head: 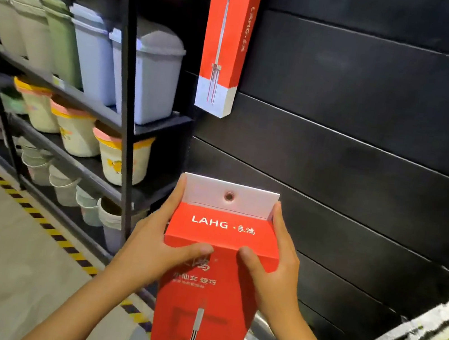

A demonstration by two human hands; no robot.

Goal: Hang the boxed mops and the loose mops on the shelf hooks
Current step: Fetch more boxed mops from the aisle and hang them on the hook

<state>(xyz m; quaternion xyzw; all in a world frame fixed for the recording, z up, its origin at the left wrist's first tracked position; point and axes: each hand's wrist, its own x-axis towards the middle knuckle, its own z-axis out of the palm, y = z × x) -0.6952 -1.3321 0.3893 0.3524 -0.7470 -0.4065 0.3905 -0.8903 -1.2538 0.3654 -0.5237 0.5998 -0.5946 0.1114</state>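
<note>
A red boxed mop (204, 299) stands upright low in the middle of the view, gripped between both hands in front of the dark slatted wall panel (370, 134). Its white hang tab (230, 197), with a round hole, sticks up above the red sloped top printed "LAHG". The left hand (158, 247) clasps the box's left side, fingers reaching up along the edge of the tab and thumb pressed across the front fold. The right hand (275, 269) mirrors it on the right side, fingers closed round the edge and thumb on the front, close to the left thumb but apart from it. A second red boxed mop (228, 38) hangs higher on the panel, well above the held one. To the left, a black shelf rack (126, 113) carries lidded bins (151, 70) and buckets (119, 159).
</note>
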